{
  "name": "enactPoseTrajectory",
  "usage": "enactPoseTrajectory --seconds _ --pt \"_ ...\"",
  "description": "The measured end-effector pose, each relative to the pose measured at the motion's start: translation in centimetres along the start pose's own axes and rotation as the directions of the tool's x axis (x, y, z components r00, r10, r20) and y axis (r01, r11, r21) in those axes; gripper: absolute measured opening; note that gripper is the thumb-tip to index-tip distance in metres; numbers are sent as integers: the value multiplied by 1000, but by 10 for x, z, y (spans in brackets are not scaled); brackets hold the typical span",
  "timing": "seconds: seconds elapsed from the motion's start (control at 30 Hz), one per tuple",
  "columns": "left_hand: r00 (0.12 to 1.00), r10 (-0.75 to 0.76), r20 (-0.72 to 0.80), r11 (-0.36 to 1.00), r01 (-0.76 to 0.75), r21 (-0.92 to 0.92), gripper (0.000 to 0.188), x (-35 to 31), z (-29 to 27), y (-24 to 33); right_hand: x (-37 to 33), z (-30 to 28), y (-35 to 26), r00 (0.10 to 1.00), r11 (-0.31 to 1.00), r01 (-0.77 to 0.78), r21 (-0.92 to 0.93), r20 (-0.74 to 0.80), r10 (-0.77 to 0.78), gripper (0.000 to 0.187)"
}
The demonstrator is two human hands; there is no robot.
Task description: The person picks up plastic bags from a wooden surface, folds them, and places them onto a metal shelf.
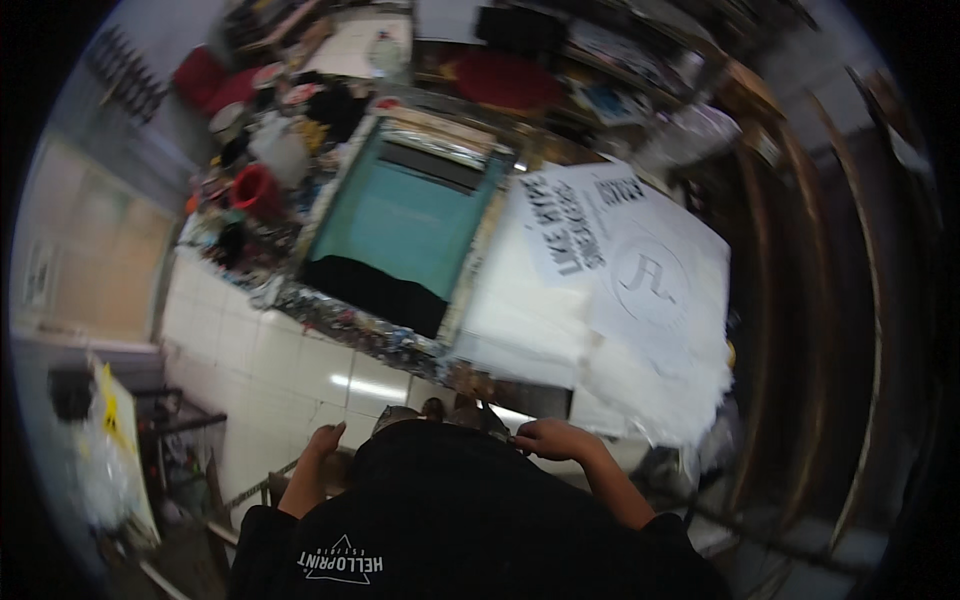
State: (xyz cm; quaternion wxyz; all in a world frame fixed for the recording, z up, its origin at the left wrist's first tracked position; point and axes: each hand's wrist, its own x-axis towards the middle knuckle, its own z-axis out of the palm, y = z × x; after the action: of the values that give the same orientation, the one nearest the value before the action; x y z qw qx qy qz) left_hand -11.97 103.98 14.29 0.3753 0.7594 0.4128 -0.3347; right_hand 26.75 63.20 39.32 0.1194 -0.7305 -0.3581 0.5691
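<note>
My left hand [325, 440] hangs beside my body above the tiled floor, its fingers loosely curled, with nothing visible in them. On the other side, my right hand [550, 439] is closed near my waist, close to the table's front edge; whatever its fingertips hold, if anything, is too small to make out. In front of me lies a screen-printing frame [415, 215] with teal mesh, a black area along its near end and a dark bar across its far end. Neither hand touches it. Printed white sheets [655, 265] lie right of the frame.
A red container [257, 192], a whitish jug [280, 148] and other clutter crowd the table's left side. Behind stands a round red stool [505, 80]. Long dark shelves [810, 300] line the right. At lower left is a rack with a yellow-marked panel [118, 430].
</note>
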Motion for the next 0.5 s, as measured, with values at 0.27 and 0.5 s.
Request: enactPoseTrajectory --seconds 0.27,0.5 --pt "980 -127 -152 946 73 -317 76 -56 -41 -26 93 -36 -160 862 897 443 20 -285 -419 28" --pt "894 -436 -99 737 292 -609 67 -21 -89 -197 183 -13 -313 809 800 584 141 -183 -558 26"
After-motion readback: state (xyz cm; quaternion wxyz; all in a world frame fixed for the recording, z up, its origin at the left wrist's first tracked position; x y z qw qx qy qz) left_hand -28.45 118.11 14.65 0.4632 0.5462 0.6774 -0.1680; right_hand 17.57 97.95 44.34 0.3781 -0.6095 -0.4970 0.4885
